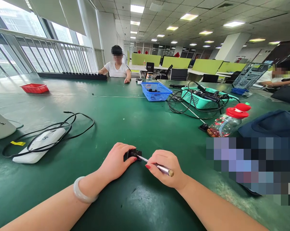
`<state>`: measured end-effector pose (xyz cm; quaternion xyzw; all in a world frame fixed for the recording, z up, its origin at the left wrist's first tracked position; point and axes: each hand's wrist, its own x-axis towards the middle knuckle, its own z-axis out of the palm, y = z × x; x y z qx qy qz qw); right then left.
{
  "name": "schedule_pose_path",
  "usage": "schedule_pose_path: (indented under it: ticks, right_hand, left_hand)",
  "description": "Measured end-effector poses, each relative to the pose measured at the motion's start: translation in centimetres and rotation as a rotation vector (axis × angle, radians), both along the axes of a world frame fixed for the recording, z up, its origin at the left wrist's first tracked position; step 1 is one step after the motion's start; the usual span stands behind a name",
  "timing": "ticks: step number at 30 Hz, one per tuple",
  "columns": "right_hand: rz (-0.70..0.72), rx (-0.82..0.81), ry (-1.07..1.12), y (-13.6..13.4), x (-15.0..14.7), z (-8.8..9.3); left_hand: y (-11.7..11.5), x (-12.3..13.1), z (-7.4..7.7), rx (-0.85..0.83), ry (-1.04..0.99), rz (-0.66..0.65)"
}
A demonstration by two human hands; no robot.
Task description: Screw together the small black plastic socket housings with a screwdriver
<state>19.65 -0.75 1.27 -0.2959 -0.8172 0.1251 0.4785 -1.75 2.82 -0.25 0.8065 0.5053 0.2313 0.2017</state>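
A small black part (138,153) rests on the green table, and my left hand (117,160) is closed on it, thumb in front and fingers behind. My right hand (166,166) grips a slim metal screwdriver (162,169) with a gold-coloured end. The screwdriver slants left, and its tip meets the black part near my left thumb. My left fingers hide the left side of the part.
A white power bank (40,144) with black cables lies left on the table (106,123). Beyond are a red tray (34,88), a blue basket (156,92), a teal basket (200,102) with cables, and a red-lidded jar (225,123). A person sits opposite.
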Motion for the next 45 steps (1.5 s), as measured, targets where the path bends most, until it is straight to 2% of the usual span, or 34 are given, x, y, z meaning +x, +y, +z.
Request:
schedule_pose_path:
  ticks: [13,22,28,41,45]
  right_hand:
    - [0.033,0.179,-0.178,-0.3,0.0,0.1]
    - [-0.010,0.416,-0.566,-1.1,-1.0,0.2]
    - [-0.022,0.409,-0.523,-1.2,-1.4,-0.4]
    - [-0.058,0.411,-0.467,-1.2,-1.5,-0.3]
    - [-0.124,0.438,-0.465,-1.0,-1.2,-0.2]
  left_hand:
    - [0.1,-0.1,-0.1,-0.005,0.032,-0.033]
    - [-0.1,0.1,0.1,-0.009,0.016,-0.053]
    - [-0.1,0.2,0.4,-0.010,0.026,-0.056]
    - [0.0,0.2,0.3,-0.023,0.047,-0.074]
    - [0.0,0.2,0.4,-0.031,0.040,-0.072]
